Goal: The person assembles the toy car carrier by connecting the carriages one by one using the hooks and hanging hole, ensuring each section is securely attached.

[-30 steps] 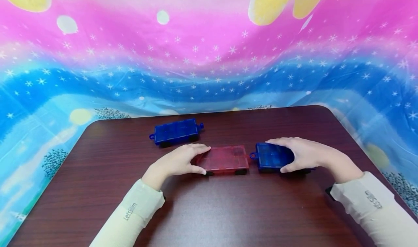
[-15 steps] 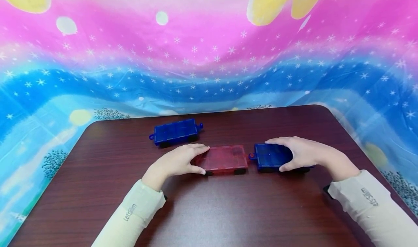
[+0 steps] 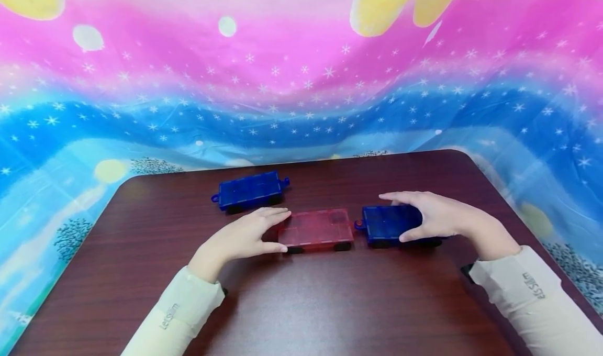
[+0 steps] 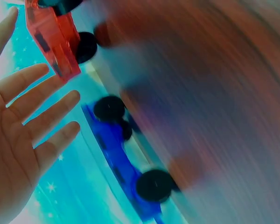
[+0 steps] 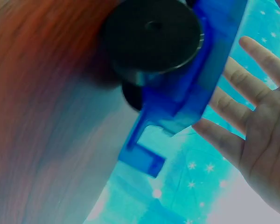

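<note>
A translucent red toy train car (image 3: 315, 227) with black wheels stands on the table in the head view. To its right is a translucent blue toy train car (image 3: 383, 222), whose ring coupler (image 3: 359, 225) shows a red bit inside it, at the red car's end. My left hand (image 3: 237, 235) lies at the red car's left end, fingers spread and straight, fingertips close to it. Around the blue car's right end my right hand (image 3: 438, 217) is spread, thumb in front and fingers behind. Straight fingers (image 5: 247, 84) show beside the blue car in the right wrist view.
A second blue toy train car (image 3: 249, 190) stands farther back on the left, with a ring at one end and a hook at the other. The dark wooden table (image 3: 320, 303) has rounded back corners. A patterned cloth (image 3: 282, 110) hangs behind it.
My left hand has drawn back leftward and loosened from the red car. The right hand's fingers have lifted slightly off the blue car. The cars stay end to end; the whole view shifts slightly.
</note>
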Available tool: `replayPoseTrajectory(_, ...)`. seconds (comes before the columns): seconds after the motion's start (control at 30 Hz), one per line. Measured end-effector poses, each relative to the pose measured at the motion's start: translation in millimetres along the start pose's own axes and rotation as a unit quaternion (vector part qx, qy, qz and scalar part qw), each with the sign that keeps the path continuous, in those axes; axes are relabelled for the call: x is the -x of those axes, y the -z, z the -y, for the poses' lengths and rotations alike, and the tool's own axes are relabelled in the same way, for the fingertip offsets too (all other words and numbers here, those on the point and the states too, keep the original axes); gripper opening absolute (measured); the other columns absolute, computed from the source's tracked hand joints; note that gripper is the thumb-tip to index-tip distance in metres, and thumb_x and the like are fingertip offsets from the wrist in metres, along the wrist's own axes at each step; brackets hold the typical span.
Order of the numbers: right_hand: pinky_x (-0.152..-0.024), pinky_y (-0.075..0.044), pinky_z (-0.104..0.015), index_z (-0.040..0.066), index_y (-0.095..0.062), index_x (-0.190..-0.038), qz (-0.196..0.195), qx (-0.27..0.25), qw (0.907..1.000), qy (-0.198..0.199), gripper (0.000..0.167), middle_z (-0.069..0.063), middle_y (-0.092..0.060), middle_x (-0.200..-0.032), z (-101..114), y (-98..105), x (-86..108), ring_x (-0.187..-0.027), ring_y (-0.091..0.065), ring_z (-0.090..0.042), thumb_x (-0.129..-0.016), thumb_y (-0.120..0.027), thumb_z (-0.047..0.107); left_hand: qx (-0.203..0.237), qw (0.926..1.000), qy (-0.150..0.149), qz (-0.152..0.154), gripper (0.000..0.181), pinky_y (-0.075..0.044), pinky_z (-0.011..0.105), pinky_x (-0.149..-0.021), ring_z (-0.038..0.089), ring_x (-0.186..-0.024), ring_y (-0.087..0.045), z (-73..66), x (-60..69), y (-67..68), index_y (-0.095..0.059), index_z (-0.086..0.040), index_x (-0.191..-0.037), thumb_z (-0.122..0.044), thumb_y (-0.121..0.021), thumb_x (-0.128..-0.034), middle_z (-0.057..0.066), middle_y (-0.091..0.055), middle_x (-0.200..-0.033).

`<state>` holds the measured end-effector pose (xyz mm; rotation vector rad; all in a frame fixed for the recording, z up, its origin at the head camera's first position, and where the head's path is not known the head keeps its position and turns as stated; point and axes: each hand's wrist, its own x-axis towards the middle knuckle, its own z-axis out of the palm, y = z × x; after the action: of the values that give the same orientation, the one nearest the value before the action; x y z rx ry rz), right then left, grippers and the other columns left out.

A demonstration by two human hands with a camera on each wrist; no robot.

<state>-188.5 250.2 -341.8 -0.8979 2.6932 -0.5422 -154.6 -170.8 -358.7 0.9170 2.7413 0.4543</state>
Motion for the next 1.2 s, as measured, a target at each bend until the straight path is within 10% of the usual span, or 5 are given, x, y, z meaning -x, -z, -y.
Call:
replayPoseTrajectory(0.43, -0.113, -0.033, -0.063, 0.026, -0.028, -0.158, -0.017, -0.002, 0.9993, 0.033, 0.098, -0.011, -0.04, -0.158, 22, 1, -20.9, -0.145, -0.036, -0.038, -0.079, -0.082, 0.044, -0.035, 0.9968, 0.047, -0.054, 0.076, -0.031, 0.059, -0.116, 0.041, -0.146, -0.034, 41.3, 46.1, 33.5, -0.041, -0.005, -0.151, -0.039, -0.072, -0.0903, 0.019, -0.04, -0.156)
replayPoseTrajectory(1.2, -0.117, -0.034, -0.053, 0.029, -0.033, -0.156, 0.038, -0.064, 0.9947, 0.07, 0.089, -0.001, -0.036, -0.159, 75, -34, -75.6, -0.147, -0.034, -0.027, -0.081, -0.081, 0.041, -0.017, 0.9941, 0.084, -0.067, 0.079, -0.025, 0.059, -0.12, 0.042, -0.149, -0.025, 95.7, -10.5, 30.1, -0.031, -0.004, -0.155, -0.034, -0.07, -0.0929, 0.023, -0.029, -0.161)
